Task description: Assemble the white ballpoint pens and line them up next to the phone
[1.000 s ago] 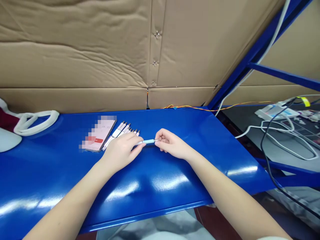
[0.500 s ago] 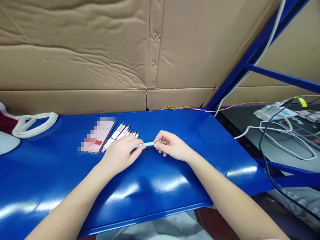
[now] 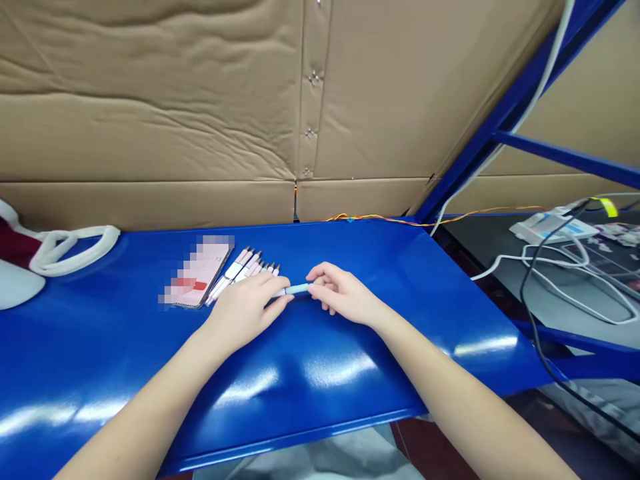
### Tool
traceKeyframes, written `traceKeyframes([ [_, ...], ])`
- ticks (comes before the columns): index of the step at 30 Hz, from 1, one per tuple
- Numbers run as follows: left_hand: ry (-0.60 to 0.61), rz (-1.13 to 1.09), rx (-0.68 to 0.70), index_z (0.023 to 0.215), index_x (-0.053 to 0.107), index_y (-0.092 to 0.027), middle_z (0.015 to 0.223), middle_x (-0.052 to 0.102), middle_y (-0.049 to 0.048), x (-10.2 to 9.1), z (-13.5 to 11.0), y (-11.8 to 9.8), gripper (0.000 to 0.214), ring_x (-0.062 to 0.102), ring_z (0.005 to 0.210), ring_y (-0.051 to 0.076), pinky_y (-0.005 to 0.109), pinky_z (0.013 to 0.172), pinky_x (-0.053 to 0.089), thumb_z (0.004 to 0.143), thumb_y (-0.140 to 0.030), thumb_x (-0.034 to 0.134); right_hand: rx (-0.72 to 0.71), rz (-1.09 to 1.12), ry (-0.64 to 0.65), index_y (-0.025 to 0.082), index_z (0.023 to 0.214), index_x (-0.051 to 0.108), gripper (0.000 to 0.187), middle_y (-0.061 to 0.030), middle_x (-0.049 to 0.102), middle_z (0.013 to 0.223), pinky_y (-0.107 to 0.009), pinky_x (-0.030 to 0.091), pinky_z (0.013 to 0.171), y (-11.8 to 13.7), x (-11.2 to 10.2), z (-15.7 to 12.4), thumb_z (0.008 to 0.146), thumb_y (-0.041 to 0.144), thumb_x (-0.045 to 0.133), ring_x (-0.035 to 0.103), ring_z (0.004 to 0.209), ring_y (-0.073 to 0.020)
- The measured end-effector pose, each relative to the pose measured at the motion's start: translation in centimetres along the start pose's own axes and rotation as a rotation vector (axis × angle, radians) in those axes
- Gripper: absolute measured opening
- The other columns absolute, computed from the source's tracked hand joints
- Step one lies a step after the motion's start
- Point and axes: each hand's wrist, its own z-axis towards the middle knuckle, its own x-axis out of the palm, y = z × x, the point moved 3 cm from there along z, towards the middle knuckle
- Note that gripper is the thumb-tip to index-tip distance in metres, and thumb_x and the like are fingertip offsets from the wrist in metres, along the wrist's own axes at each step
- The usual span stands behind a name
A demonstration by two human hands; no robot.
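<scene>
Between my left hand [image 3: 245,311] and my right hand [image 3: 341,293], a light blue pen [image 3: 299,289] lies level above the blue metal tabletop [image 3: 320,373]. Each hand grips one end of the pen, and the fingers of my right hand cover its tip. Just past my left hand, a row of several white pens [image 3: 243,268] lies side by side, partly hidden by that hand. To their left lies a smartphone [image 3: 197,273] with a pale pink, pixelated screen.
A white rope-like handle [image 3: 75,250] and a white rounded object [image 3: 15,285] sit at the table's left end. Cardboard [image 3: 150,120] lines the back, with orange-yellow wires [image 3: 380,220] along it. A blue metal frame [image 3: 530,93], a white device [image 3: 553,230] and cables lie right.
My hands have drawn slightly closer together along the light blue pen. Its right tip, visible earlier, is now covered by my right fingers.
</scene>
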Motion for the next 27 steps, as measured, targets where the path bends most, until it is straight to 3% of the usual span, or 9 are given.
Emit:
traceKeyframes([
  [4, -0.006, 0.028, 0.009, 0.097, 0.063, -0.023, 0.086, 0.064, 0.0023, 0.0, 0.0, 0.0, 0.023, 0.059, 0.073, 0.014, 0.023, 0.062, 0.042, 0.091, -0.035, 0.044, 0.087, 0.001, 0.035, 0.018, 0.077, 0.05, 0.023, 0.0027, 0.05, 0.061, -0.017, 0.041, 0.041, -0.3, 0.1, 0.0, 0.086, 0.039, 0.045, 0.051, 0.051, -0.0086],
  [10, 0.004, -0.008, -0.003, 0.093, 0.064, -0.021, 0.082, 0.062, 0.0022, -0.2, 0.0, -0.2, 0.026, 0.058, 0.072, 0.014, 0.024, 0.062, 0.042, 0.092, -0.033, 0.041, -0.038, 0.087, -0.015, 0.019, 0.086, 0.049, 0.013, 0.0035, 0.049, 0.07, -0.02, 0.045, 0.05, -0.2, -0.4, 0.0, 0.08, 0.029, 0.056, 0.054, 0.058, -0.0087],
  [16, 0.021, -0.047, -0.024, 0.093, 0.063, -0.02, 0.083, 0.063, 0.003, -0.2, 0.0, -0.1, 0.025, 0.058, 0.072, 0.015, 0.025, 0.064, 0.044, 0.091, -0.032, 0.041, -0.044, 0.075, -0.033, 0.018, 0.081, 0.051, 0.009, 0.0029, 0.051, 0.067, -0.022, 0.045, 0.053, -0.4, -1.0, 0.1, 0.078, 0.027, 0.054, 0.054, 0.058, -0.0098],
  [22, 0.082, -0.075, -0.082, 0.102, 0.06, -0.02, 0.095, 0.065, 0.0047, 0.0, 0.0, -0.7, 0.025, 0.061, 0.084, 0.018, 0.029, 0.072, 0.047, 0.09, -0.028, 0.04, -0.006, 0.033, -0.232, 0.018, 0.08, 0.054, 0.008, 0.0019, 0.054, 0.066, -0.023, 0.045, 0.052, -0.8, -3.6, 0.4, 0.074, 0.024, 0.054, 0.054, 0.058, -0.0108],
  [27, 0.188, 0.004, -0.143, 0.083, 0.064, -0.019, 0.076, 0.066, 0.0045, 1.0, 0.0, -1.4, 0.021, 0.061, 0.076, 0.021, 0.033, 0.069, 0.045, 0.087, -0.028, 0.046, 0.037, -0.019, -0.283, 0.019, 0.078, 0.053, 0.008, 0.0016, 0.055, 0.066, -0.023, 0.044, 0.053, -1.4, -4.3, 0.6, 0.075, 0.026, 0.052, 0.054, 0.058, -0.0113],
])
